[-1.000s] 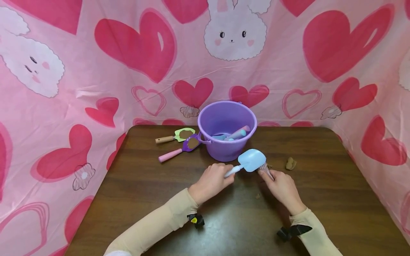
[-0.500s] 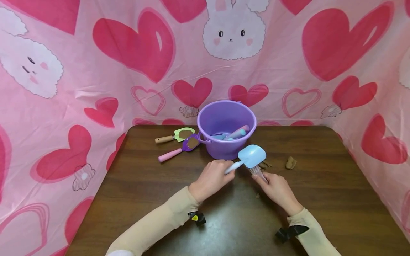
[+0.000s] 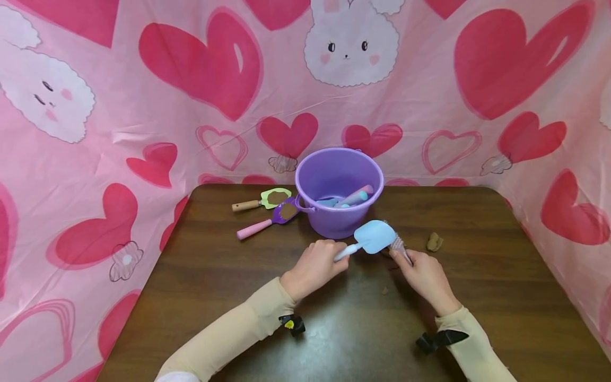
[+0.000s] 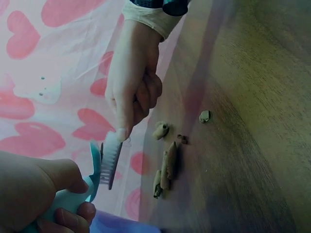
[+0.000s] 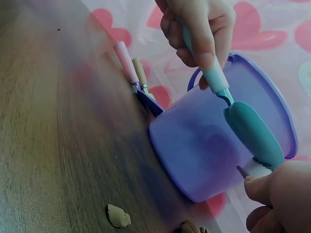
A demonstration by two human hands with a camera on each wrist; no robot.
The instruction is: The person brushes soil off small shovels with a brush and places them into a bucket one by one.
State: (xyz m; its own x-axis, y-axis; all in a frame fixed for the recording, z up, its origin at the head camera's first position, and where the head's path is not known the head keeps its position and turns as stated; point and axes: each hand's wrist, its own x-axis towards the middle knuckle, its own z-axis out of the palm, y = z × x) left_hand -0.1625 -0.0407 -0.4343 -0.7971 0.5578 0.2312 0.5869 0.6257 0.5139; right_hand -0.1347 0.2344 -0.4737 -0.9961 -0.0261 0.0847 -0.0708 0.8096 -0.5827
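Note:
My left hand [image 3: 312,268] grips the handle of a light-blue trowel [image 3: 374,236], whose blade is held up in front of the bucket. In my right hand [image 3: 427,278], thumb and fingers pinch a small brush [image 3: 400,249] with pale bristles in rows. The left wrist view shows the brush [image 4: 112,158] right at the trowel's blade, which is seen edge-on there. From the right wrist, the bristles lie against the far end of the blade [image 5: 255,133] and are partly hidden by the right hand. Beneath the hands, several brown clay-like rolls [image 4: 167,167] lie on the table.
A purple bucket [image 3: 329,223] with several handled tools inside stands at the back middle. Left of it lie a green trowel [image 3: 277,198] and a purple trowel [image 3: 288,212], both bearing brown material. A brown lump [image 3: 434,242] sits to the right on the wooden table [image 3: 215,297].
The brush in my right hand has swung left below the trowel blade, then back right to its far edge. The trowel has risen slightly, then dropped a little, still in my left hand.

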